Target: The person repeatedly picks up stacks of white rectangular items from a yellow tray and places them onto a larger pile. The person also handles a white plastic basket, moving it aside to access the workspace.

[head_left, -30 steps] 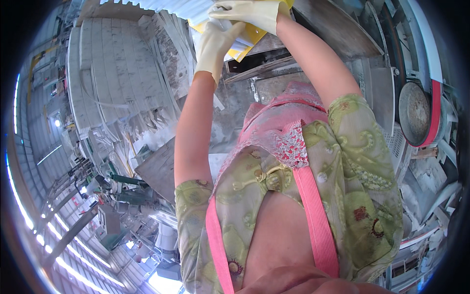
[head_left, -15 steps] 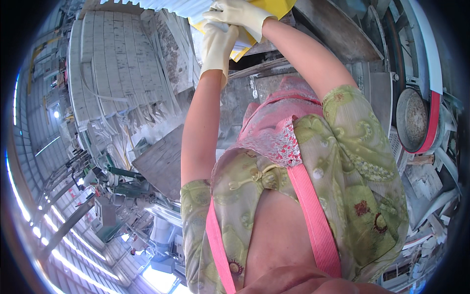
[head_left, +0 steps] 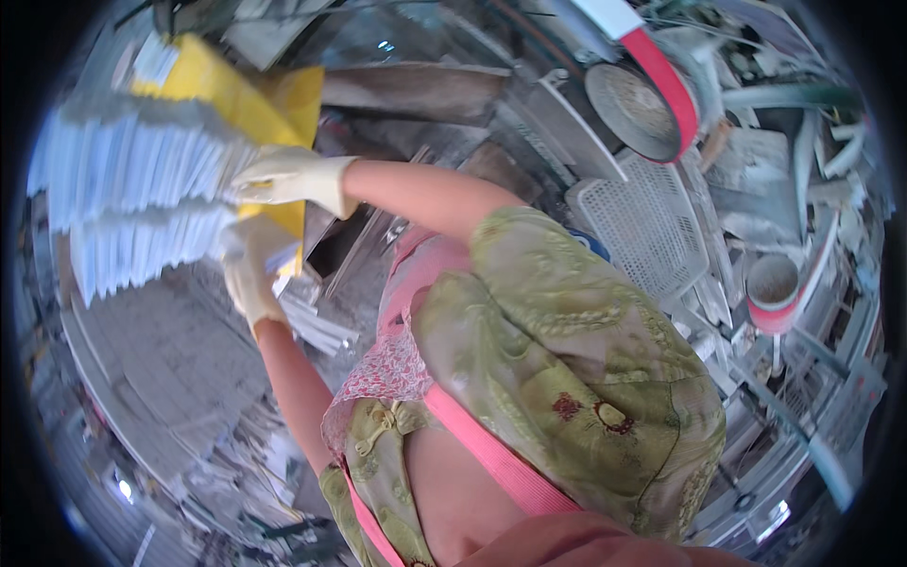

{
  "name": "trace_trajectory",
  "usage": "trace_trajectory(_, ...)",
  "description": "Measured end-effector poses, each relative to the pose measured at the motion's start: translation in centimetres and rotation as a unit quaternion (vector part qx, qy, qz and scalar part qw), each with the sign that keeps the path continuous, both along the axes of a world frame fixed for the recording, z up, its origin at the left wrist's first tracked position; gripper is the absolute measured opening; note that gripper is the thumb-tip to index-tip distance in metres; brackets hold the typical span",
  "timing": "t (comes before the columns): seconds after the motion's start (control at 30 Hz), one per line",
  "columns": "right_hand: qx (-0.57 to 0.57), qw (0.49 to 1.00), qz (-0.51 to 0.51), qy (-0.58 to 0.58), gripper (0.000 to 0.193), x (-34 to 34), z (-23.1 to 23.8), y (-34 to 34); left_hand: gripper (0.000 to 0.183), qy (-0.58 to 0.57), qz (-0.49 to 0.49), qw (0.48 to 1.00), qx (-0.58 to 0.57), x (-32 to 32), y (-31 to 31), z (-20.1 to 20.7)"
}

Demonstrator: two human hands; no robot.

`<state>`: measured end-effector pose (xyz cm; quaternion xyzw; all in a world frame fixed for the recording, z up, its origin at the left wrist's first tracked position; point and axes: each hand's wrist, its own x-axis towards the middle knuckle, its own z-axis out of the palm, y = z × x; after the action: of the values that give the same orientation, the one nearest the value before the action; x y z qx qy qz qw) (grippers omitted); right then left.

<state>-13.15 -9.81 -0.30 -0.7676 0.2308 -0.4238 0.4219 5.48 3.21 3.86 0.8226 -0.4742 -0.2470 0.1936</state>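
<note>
Both my hands wear cream rubber gloves and meet at the right end of a stack of thin white strips, which lies in two rows with rough grey edges. My right hand is on top, its fingers bent around the strip ends. Just below it, my left hand is closed against the end of the lower row; its fingertips are blurred, and what they grip is hidden. A bent yellow sheet stands behind the stack and shows again between and beside my hands.
A flat grey pile of boards lies below the stack. To the right are a pale perforated basket, a round pan with a red band beside it, and a small pot. Scrap strips lie along the right side.
My view has swung, so my hands, the white stack and the yellow sheet now appear lower and farther left. More of the stack shows. Both hands stay close together at its end.
</note>
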Motion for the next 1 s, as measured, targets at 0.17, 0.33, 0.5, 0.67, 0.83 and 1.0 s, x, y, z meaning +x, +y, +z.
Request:
trace_trajectory(0.17, -0.073, 0.948, -0.309, 0.025, 0.036, -25.7, -2.4, -2.4, 0.069, 0.062, 0.135, 0.988, -0.041, -2.8, 0.8, 1.4)
trace_trajectory(0.33, 0.002, 0.808, -0.515, 0.288, 0.074, -51.3, -2.3, -1.7, 0.071, -0.009, 0.139, 0.99, 0.014, -4.0, -0.6, 2.6)
trace_trajectory(0.5, 0.046, 0.819, -0.375, 0.431, 0.098, -59.8, -3.3, -4.1, 0.06, 0.061, 0.144, 0.988, -0.008, -5.7, 0.2, 3.5)
trace_trajectory(0.67, 0.004, 0.836, -0.261, 0.483, 0.106, -61.8, -5.2, -7.3, 0.057, 0.067, 0.158, 0.985, 0.018, -5.8, -0.5, 3.6)
trace_trajectory(0.83, -0.048, 0.889, -0.15, 0.429, 0.076, -64.0, -3.2, -7.2, 0.054, 0.059, 0.195, 0.978, 0.048, -4.8, -1.3, 2.9)
trace_trajectory(1.0, -0.016, 0.884, -0.275, 0.378, 0.071, -63.2, -0.4, -4.8, 0.058, 0.052, 0.219, 0.974, 0.038, -4.8, -1.5, 2.6)
